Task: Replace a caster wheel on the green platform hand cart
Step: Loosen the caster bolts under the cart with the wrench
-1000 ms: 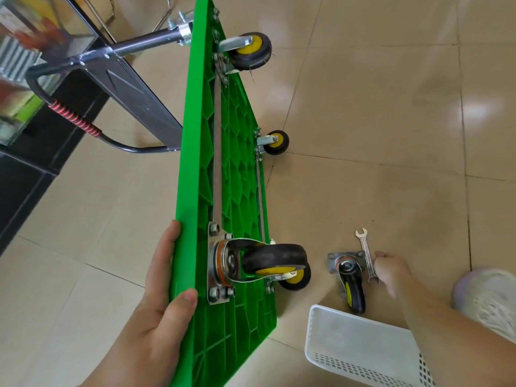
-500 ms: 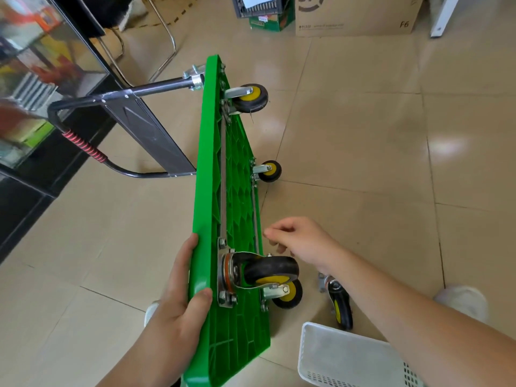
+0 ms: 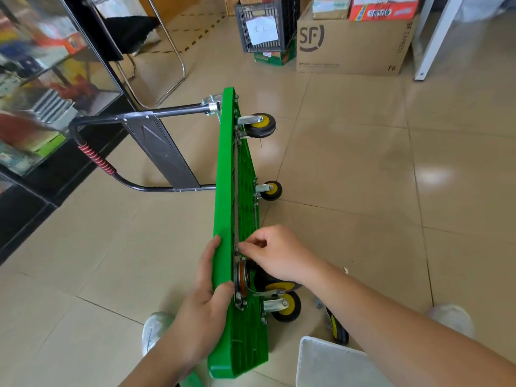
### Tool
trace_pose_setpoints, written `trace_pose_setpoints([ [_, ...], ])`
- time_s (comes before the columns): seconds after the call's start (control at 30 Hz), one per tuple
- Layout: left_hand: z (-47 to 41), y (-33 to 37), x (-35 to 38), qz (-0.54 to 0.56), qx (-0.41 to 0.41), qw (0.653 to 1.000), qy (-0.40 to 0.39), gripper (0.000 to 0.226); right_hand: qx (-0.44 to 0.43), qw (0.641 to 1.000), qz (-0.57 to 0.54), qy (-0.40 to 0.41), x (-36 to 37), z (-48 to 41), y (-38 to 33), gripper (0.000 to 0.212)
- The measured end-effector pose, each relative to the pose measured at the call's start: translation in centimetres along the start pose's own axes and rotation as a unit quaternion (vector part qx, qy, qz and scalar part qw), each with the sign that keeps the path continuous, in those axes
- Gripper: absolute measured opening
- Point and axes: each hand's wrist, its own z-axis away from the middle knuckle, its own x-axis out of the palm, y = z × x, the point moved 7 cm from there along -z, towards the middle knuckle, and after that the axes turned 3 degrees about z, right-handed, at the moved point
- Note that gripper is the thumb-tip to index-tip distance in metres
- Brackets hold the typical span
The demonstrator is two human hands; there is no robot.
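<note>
Right now the green cart (image 3: 226,163) stands up on its long edge on the tiled floor (image 3: 363,191). The left hand (image 3: 206,297) grips the cart's top edge near the close end. Its fingers lie along the smooth side and its thumb curls over onto the ribbed under side.

Just right of that thumb is a caster (image 3: 282,286) with a black tyre and a yellow middle. It sits on a metal plate (image 3: 238,301). The right hand (image 3: 276,255) is over this caster and hides part of it. Its fingers are curled in, and the thumb and first finger pinch a small bolt (image 3: 236,249) at the top corner of the plate.

Below the right hand a second wheel (image 3: 287,307) sticks out near the cart's low edge. Far past both hands, a top wheel (image 3: 262,125) and a low wheel (image 3: 273,190) stick out at the other end. Left of the left hand, well apart, the black handle (image 3: 95,157) with its red wrap reaches out sideways.

Under the right arm a loose caster (image 3: 337,328) lies on the floor, partly hidden, just beside a white basket (image 3: 329,364). A cardboard box (image 3: 351,46) and a black crate (image 3: 262,23) sit far off.
</note>
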Motion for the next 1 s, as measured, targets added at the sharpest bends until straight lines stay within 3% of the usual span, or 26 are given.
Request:
trace_pose_setpoints([
  [0.37,0.19,0.45,-0.09,0.002,0.017,1.000,-0.006,0.072,0.015,0.999,-0.046,0.016,0.85,-0.01,0.69,0.015],
  [0.57,0.20,0.40,-0.04,0.000,0.012,1.000,-0.013,0.072,0.018,0.998,-0.063,0.006,0.66,-0.18,0.70,0.023],
  [0.73,0.08,0.19,-0.01,0.008,0.014,1.000,-0.016,0.072,0.007,0.999,-0.029,0.024,0.75,-0.28,0.46,0.016],
  [1.0,-0.08,-0.15,0.07,0.012,0.011,1.000,-0.021,0.073,0.013,0.998,-0.063,0.022,0.61,-0.27,0.83,0.016],
])
